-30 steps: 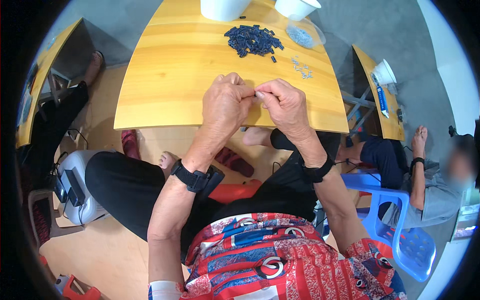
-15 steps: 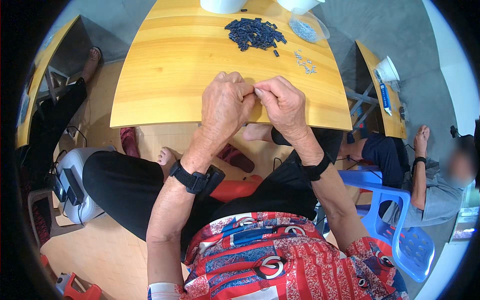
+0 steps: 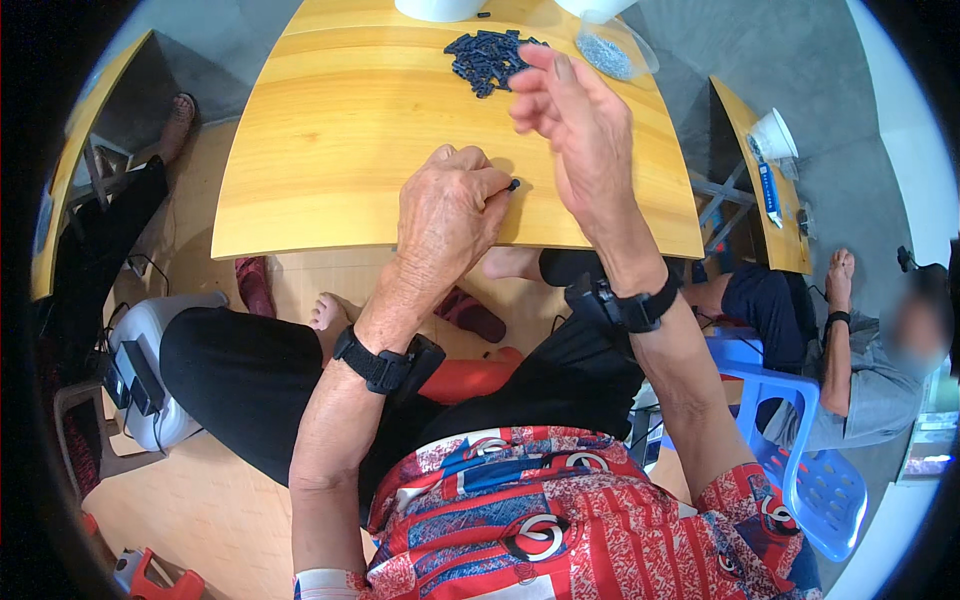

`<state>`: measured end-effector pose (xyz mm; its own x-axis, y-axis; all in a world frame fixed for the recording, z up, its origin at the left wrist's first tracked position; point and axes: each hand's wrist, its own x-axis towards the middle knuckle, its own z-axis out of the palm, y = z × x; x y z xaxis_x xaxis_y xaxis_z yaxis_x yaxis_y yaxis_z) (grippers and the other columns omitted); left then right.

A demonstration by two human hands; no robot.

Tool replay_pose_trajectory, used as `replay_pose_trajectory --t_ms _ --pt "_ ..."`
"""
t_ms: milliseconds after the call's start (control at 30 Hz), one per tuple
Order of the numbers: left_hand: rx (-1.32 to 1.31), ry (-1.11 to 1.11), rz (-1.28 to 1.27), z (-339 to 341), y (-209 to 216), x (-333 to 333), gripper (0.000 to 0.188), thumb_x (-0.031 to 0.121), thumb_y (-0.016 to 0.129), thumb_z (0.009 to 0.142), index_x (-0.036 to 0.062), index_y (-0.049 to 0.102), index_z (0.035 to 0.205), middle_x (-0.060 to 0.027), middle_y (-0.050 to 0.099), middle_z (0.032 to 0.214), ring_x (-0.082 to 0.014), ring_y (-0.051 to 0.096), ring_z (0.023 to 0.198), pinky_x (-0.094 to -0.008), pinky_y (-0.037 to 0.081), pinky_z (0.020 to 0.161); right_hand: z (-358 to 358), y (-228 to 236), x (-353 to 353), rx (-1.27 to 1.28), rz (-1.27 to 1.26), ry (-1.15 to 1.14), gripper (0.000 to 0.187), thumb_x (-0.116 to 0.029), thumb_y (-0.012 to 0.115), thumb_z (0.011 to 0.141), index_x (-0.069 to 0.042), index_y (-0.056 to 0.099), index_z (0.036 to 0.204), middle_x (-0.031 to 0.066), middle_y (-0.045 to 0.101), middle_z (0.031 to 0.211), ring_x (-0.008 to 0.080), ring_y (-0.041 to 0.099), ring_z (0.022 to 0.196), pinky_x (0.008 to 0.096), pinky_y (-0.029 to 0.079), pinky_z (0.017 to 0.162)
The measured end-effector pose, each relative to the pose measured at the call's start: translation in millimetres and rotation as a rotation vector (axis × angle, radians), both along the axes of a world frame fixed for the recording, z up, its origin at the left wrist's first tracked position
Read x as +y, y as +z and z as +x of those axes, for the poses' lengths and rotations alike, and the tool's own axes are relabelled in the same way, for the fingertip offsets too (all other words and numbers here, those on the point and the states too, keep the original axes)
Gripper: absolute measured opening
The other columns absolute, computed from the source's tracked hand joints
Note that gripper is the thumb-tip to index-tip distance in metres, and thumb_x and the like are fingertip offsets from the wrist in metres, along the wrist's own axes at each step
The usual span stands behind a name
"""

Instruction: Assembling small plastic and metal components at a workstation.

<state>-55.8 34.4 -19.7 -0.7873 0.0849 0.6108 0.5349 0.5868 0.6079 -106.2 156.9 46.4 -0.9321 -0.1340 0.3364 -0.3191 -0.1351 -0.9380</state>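
Observation:
My left hand [image 3: 450, 205] is closed at the near part of the wooden table [image 3: 320, 150]. Pinched between its thumb and forefinger is a small black cylindrical piece [image 3: 514, 185], its end poking out. My right hand [image 3: 588, 130] is lifted over the table with fingers apart, slightly blurred, and I see nothing in it. Beyond its fingertips lies a pile of similar small black pieces [image 3: 480, 62], partly covered by the hand. The small loose silvery parts seen earlier are hidden behind my right hand.
A clear container [image 3: 606, 58] of small silvery parts lies at the far right, below a white tub [image 3: 597, 8]. Another white tub [image 3: 440, 8] stands at the far edge, a single black piece [image 3: 484, 15] beside it. A person sits right, near a blue plastic chair [image 3: 810, 480].
My right hand has left the left hand's fingertips, moved forward and to the right, and opened. My left hand stays nearly in place, the black piece now visible in its pinch.

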Motion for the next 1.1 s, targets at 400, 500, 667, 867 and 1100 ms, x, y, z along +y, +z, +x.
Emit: replay_pose_trajectory --t_ms 400,500,667,867,1100 --pt "-0.003 0.0 0.022 -2 -5 -2 0.003 0.007 0.067 0.066 0.005 0.066 0.068 -0.0067 0.057 0.071 -0.0252 0.057 0.073 -0.0369 0.049 0.061 -8 -31 -30 -0.095 0.153 0.042 0.048 -0.038 0.043 0.1 0.005 0.056 0.114 0.0109 0.061 0.095 0.0145 0.059 0.083 0.0265 0.049 0.074" --pt "0.0 0.001 0.071 -3 -6 0 0.003 0.006 0.067 0.065 0.0041 0.066 0.067 -0.0076 0.057 0.071 -0.0257 0.058 0.074 -0.0372 0.049 0.061 -7 -33 -29 -0.112 0.165 0.055 0.048 -0.038 0.04 0.101 0.006 0.056 0.114 0.0113 0.061 0.094 0.0144 0.059 0.082 0.0263 0.049 0.074" --pt "-0.031 -0.003 0.094 -4 -4 0 0.004 0.005 0.066 0.064 0.0024 0.065 0.067 -0.009 0.057 0.072 -0.027 0.058 0.074 -0.0378 0.049 0.062 -3 -31 -30 -0.158 0.146 0.054 0.049 -0.038 0.04 0.101 0.006 0.056 0.113 0.012 0.062 0.092 0.0143 0.06 0.079 0.0263 0.05 0.073" --pt "-0.025 -0.027 0.176 -6 -9 3 0.005 0.001 0.065 0.062 0.0 0.063 0.067 -0.0109 0.057 0.074 -0.029 0.057 0.074 -0.0382 0.048 0.062 -2 -46 -27 -0.225 0.139 0.03 0.048 -0.037 0.043 0.1 0.008 0.054 0.113 0.0143 0.063 0.092 0.0164 0.062 0.08 0.0268 0.051 0.074" --pt "-0.039 -0.002 0.129 -8 -5 2 0.007 -0.001 0.063 0.063 0.0014 0.062 0.069 -0.0112 0.053 0.07 -0.0289 0.053 0.069 -0.0382 0.047 0.061 -11 -44 -20 -0.197 -0.109 0.052 0.054 -0.044 0.038 0.1 0.006 0.051 0.117 0.0155 0.063 0.094 0.0215 0.063 0.082 0.0336 0.051 0.075"
